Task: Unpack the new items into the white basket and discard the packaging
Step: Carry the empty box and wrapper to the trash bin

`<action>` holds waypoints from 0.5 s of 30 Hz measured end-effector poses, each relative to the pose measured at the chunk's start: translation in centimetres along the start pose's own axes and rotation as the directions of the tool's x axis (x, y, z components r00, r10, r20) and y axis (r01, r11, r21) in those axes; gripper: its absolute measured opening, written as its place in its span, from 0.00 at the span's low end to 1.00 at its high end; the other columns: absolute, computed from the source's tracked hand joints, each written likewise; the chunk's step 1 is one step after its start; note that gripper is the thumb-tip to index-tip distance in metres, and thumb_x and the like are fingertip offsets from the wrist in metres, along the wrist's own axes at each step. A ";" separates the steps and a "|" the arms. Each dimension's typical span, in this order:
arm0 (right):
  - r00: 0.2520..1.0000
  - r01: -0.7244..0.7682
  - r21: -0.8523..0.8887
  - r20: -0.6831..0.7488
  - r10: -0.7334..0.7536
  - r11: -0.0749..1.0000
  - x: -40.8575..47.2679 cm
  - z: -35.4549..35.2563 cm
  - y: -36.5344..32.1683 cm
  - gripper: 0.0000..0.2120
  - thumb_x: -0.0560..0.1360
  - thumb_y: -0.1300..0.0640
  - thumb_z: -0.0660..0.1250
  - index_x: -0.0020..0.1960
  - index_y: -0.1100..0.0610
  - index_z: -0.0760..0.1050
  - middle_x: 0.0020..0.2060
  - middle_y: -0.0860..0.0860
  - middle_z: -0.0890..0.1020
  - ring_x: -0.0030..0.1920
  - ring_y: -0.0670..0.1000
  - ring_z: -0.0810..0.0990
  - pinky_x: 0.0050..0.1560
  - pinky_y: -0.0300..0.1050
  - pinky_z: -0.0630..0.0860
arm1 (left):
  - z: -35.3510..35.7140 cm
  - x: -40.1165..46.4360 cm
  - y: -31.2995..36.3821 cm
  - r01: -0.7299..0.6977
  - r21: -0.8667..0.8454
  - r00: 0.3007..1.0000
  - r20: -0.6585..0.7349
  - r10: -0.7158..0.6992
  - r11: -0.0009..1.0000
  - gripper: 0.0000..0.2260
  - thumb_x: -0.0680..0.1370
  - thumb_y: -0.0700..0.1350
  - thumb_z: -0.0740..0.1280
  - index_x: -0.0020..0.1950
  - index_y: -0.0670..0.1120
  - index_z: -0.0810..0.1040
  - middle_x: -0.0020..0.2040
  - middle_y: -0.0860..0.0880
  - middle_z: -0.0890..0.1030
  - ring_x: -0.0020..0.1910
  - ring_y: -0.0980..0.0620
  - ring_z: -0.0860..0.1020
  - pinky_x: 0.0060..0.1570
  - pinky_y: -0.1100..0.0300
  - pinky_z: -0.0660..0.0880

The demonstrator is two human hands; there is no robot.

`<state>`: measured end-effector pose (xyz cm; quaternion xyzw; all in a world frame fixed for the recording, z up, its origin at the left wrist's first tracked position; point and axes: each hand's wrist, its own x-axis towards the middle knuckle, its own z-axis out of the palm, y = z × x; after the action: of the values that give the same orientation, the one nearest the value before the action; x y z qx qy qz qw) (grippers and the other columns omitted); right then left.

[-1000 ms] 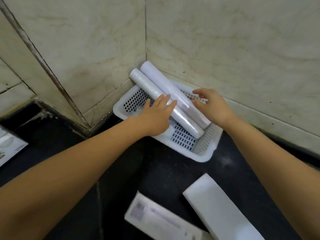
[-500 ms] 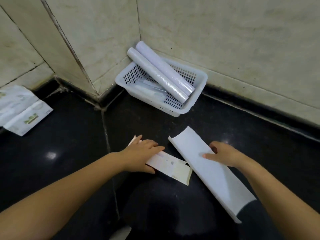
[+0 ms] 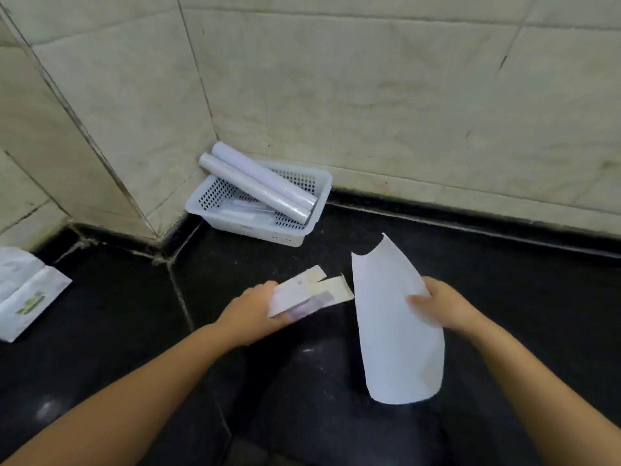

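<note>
The white basket (image 3: 304, 236) stands on the black floor in the wall corner. Two white rolls (image 3: 258, 188) lie slanted across it, their upper ends sticking out over the rim, and flat clear packets lie under them. My left hand (image 3: 250, 314) grips a printed cardboard package piece (image 3: 311, 292), lifted off the floor. My right hand (image 3: 440, 306) grips a long curved white cardboard sheet (image 3: 393, 324) by its right edge, also raised above the floor.
A white packet with green print (image 3: 28, 297) lies on the floor at the far left. Tiled walls meet in a corner behind the basket. The glossy black floor stretches below and to the right of my hands.
Both hands left the rolls in the basket, came back to the packaging on the floor, and have now lifted the two pieces. The view has pulled back from the basket.
</note>
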<state>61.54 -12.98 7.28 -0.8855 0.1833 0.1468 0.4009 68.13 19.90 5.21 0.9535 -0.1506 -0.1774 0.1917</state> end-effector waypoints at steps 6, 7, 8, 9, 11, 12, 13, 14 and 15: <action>0.957 -0.058 0.251 -0.263 0.126 0.966 -12.7 -0.7 4.6 0.09 0.73 0.59 0.62 0.48 0.47 0.76 0.47 0.48 0.82 0.46 0.49 0.82 0.44 0.46 0.79 | 1.2 -1.1 7.3 -0.033 -0.424 0.982 0.157 0.109 0.905 0.20 0.70 0.58 0.69 0.57 0.53 0.68 0.47 0.56 0.75 0.44 0.59 0.75 0.34 0.65 0.69; 0.939 -0.073 0.286 -0.303 0.163 0.955 -15.6 -0.5 5.9 0.09 0.73 0.59 0.62 0.47 0.46 0.75 0.47 0.47 0.82 0.47 0.49 0.82 0.46 0.47 0.79 | 2.1 -2.0 9.1 -0.034 -0.464 0.967 0.208 0.146 0.885 0.19 0.70 0.58 0.69 0.55 0.54 0.68 0.47 0.56 0.76 0.44 0.58 0.76 0.34 0.64 0.70; 0.920 -0.100 0.314 -0.331 0.208 0.944 -18.5 -0.3 7.4 0.09 0.73 0.59 0.62 0.47 0.46 0.75 0.47 0.47 0.82 0.47 0.49 0.81 0.48 0.49 0.79 | 3.4 -3.1 10.8 -0.042 -0.493 0.950 0.251 0.189 0.869 0.17 0.70 0.58 0.69 0.53 0.54 0.69 0.47 0.56 0.77 0.45 0.58 0.77 0.34 0.63 0.72; 0.898 -0.136 0.342 -0.354 0.262 0.930 -21.4 -0.1 9.0 0.08 0.74 0.58 0.62 0.48 0.46 0.75 0.48 0.47 0.81 0.48 0.50 0.81 0.49 0.50 0.79 | 4.7 -4.4 12.6 -0.064 -0.511 0.930 0.280 0.236 0.857 0.16 0.71 0.58 0.69 0.52 0.53 0.70 0.48 0.55 0.78 0.45 0.57 0.78 0.35 0.63 0.73; 0.822 -0.208 0.408 -0.419 0.385 0.889 -27.6 0.4 12.6 0.09 0.73 0.58 0.61 0.50 0.49 0.75 0.47 0.47 0.81 0.47 0.50 0.81 0.45 0.48 0.78 | 7.8 -7.2 16.5 -0.118 -0.535 0.875 0.343 0.343 0.836 0.16 0.71 0.57 0.70 0.53 0.51 0.72 0.51 0.52 0.80 0.47 0.55 0.80 0.40 0.61 0.76; 0.770 -0.237 0.445 -0.455 0.447 0.863 -30.8 0.7 14.5 0.09 0.73 0.59 0.61 0.51 0.50 0.75 0.47 0.48 0.81 0.46 0.49 0.80 0.42 0.45 0.77 | 9.4 -8.8 18.6 -0.143 -0.534 0.836 0.385 0.391 0.833 0.16 0.70 0.57 0.70 0.53 0.51 0.73 0.52 0.51 0.81 0.47 0.55 0.81 0.40 0.61 0.77; 0.714 -0.261 0.484 -0.485 0.504 0.835 -34.1 0.9 16.4 0.09 0.73 0.59 0.61 0.51 0.52 0.76 0.47 0.49 0.81 0.44 0.49 0.80 0.38 0.41 0.75 | 10.8 -10.6 20.8 -0.171 -0.525 0.793 0.429 0.433 0.834 0.16 0.70 0.57 0.70 0.52 0.51 0.73 0.51 0.51 0.82 0.46 0.56 0.82 0.40 0.62 0.77; 0.656 -0.274 0.527 -0.510 0.557 0.805 -37.6 1.3 18.3 0.09 0.74 0.61 0.60 0.51 0.53 0.75 0.47 0.50 0.81 0.42 0.48 0.79 0.35 0.38 0.73 | 12.3 -12.4 23.1 -0.199 -0.514 0.747 0.471 0.468 0.834 0.17 0.69 0.58 0.70 0.52 0.51 0.73 0.51 0.52 0.82 0.45 0.56 0.82 0.39 0.62 0.77; 0.598 -0.275 0.570 -0.529 0.602 0.775 -41.2 1.7 20.1 0.09 0.74 0.62 0.60 0.51 0.53 0.75 0.47 0.51 0.80 0.40 0.47 0.78 0.33 0.37 0.72 | 13.8 -14.4 25.4 -0.227 -0.502 0.703 0.509 0.497 0.835 0.18 0.69 0.59 0.70 0.53 0.51 0.73 0.50 0.52 0.82 0.45 0.56 0.82 0.39 0.62 0.77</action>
<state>15.79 -15.44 9.79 -0.6865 0.5636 -0.1395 0.4378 44.25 -1.64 7.97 0.7298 -0.3539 -0.4653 0.3545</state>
